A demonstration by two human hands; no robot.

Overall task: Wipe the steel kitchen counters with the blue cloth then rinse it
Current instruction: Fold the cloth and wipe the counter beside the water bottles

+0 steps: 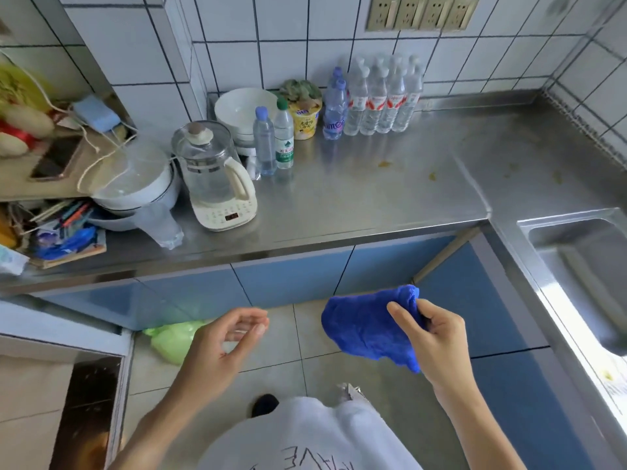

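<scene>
In the near foreground, above the floor tiles, the right hand (437,337) pinches the blue cloth (368,325) by its upper corner, and the cloth hangs off the steel tabletop (356,195). The left hand (225,344) hovers just left of it, fingers loosely curled, holding nothing. Farther off, a glass kettle (217,174) and water bottles (380,96) stand on the tabletop, with the sink (583,266) at the right.
</scene>
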